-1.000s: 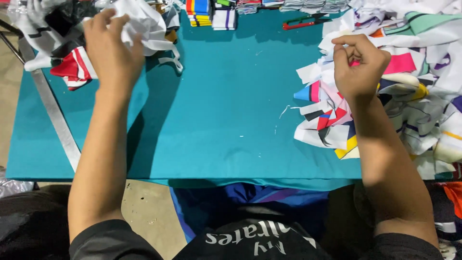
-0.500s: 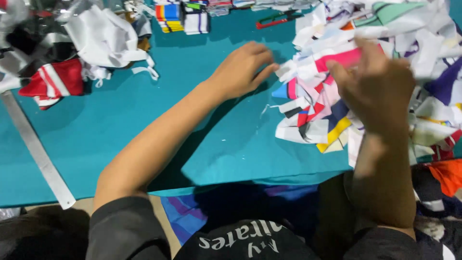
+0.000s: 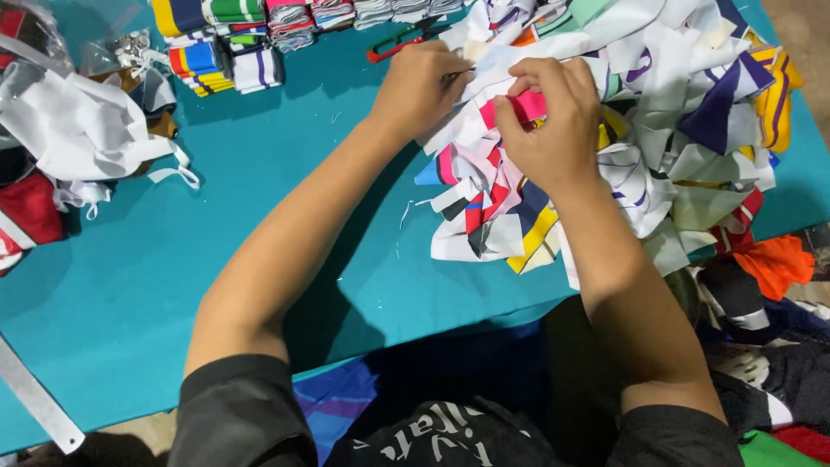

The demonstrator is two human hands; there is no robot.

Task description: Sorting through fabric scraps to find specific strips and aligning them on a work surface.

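Observation:
Both of my hands work at a heap of multicoloured fabric scraps (image 3: 657, 147) on the right of a teal table (image 3: 259, 225). My right hand (image 3: 553, 130) pinches a pink strip of cloth (image 3: 526, 105) at the top of the heap. My left hand (image 3: 419, 86) grips the edge of a white piece of cloth (image 3: 501, 59) just to its left. The two hands are close together, almost touching.
Folded striped fabric stacks (image 3: 225, 43) line the far edge. Red-handled scissors (image 3: 393, 45) lie behind my left hand. White and red cloth (image 3: 69, 138) is piled at the far left. A metal ruler (image 3: 35, 398) lies along the left edge. Orange cloth (image 3: 774, 264) hangs off the right.
My left hand crossed from the white pile at the left over to the scrap heap. My right hand shifted onto a pink strip, and the view swung right.

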